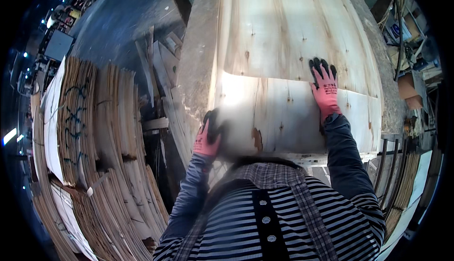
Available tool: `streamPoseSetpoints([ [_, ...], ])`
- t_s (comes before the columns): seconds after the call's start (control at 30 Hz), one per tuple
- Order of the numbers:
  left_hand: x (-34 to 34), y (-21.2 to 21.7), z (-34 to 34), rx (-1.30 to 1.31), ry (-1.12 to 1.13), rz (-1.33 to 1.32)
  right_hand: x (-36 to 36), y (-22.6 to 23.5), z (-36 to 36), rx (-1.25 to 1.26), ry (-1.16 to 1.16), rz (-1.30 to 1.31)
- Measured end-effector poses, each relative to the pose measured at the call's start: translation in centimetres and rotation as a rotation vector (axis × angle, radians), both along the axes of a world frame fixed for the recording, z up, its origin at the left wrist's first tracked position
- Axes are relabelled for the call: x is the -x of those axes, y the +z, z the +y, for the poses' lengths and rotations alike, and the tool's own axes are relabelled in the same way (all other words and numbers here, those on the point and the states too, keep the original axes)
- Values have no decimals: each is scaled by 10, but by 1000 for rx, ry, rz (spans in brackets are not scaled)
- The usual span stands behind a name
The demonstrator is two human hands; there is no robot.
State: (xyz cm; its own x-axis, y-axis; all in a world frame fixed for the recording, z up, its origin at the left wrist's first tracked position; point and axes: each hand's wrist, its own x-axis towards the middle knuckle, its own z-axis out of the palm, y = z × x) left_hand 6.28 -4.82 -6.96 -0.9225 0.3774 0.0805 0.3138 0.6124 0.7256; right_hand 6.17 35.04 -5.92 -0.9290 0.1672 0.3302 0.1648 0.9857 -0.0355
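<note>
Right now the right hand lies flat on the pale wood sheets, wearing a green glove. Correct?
Not quite: the glove is pink with black fingertips, as the head view shows. The right hand does lie flat on the pale wood sheets.

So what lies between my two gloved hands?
The head view shows a pale wood sheet between your left hand and right hand, its surface marked with brown streaks and small dark knots.

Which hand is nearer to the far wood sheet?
Right. The right hand lies partly on the far sheet; the left hand is off it, below and to its left in the picture.
</note>
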Motion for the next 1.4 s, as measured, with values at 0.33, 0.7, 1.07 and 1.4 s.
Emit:
streamPoseSetpoints([
  [0.33,-1,-11,-5,-108,57,-66,0,47,16,58,26,48],
  [0.7,-10,-5,14,137,186,143,-3,-3,16,44,28,-49],
  [1.07,-12,53,42,421,153,334,-7,22,9,50,25,-91],
  [1.4,-10,64,35,303,127,20,56,91,11,69,81,179],
])
